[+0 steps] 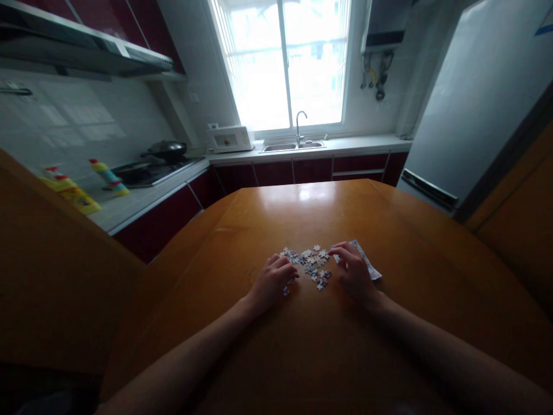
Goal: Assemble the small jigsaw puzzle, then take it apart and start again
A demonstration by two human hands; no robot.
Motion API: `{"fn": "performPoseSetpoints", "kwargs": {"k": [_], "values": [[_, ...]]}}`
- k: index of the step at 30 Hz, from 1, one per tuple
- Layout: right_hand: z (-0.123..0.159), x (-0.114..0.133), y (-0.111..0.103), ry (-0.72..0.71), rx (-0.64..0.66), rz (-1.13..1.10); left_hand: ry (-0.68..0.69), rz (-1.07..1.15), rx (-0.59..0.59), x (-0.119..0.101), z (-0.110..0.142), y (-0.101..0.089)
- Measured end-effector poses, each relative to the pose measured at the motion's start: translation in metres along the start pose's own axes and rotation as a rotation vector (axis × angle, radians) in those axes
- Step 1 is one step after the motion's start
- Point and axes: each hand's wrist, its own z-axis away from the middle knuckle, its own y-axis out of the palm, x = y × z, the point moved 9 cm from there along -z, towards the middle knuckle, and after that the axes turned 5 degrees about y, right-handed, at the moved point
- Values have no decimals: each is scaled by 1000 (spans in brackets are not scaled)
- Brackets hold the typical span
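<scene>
Several small jigsaw puzzle pieces (pixel 311 264) lie scattered on a round wooden table (pixel 311 213). My left hand (pixel 273 279) rests on the table at the left edge of the pile, fingers curled over a few pieces. At the right edge of the pile, my right hand (pixel 353 270) has its fingers bent and touches the pieces. It lies on a partly assembled puzzle section or printed sheet (pixel 367 262), mostly hidden under the hand. What either hand grips is too small to make out.
A kitchen counter with a sink (pixel 294 146) and a white appliance (pixel 230 139) runs under the window. A stove with a pan (pixel 166 151) and yellow bottles (pixel 69 193) stands left. A refrigerator (pixel 470 104) stands right.
</scene>
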Motion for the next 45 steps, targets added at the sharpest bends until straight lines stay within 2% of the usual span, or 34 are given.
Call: {"fn": "performPoseSetpoints", "kwargs": {"k": [7,11,14,17,21,25,28,31,34,36,39,42,45], "values": [[4,-12,10,52,90,76,-77,193,-112,9,2,-6],[1,-18,9,91,77,81,-68,267,-112,7,3,-5],[1,-19,8,115,91,139,-7,268,-79,0,2,-6],[4,-12,15,84,185,244,7,209,-65,-2,0,-8],[13,5,33,-16,361,349,-90,71,-27,6,-1,-5],[22,25,51,-131,477,168,-157,0,56,9,0,0],[17,28,50,-145,409,91,-168,-21,102,10,1,3],[9,19,42,-91,289,228,-152,-38,174,9,2,9],[15,25,49,-158,386,289,-127,-14,237,7,4,16],[23,39,56,-232,473,219,-109,29,242,4,4,17],[29,54,58,-268,515,89,-93,96,212,2,3,15],[20,46,50,-191,421,21,-115,128,156,6,1,8],[4,17,30,-33,213,5,-153,104,90,10,-1,-2]]}}
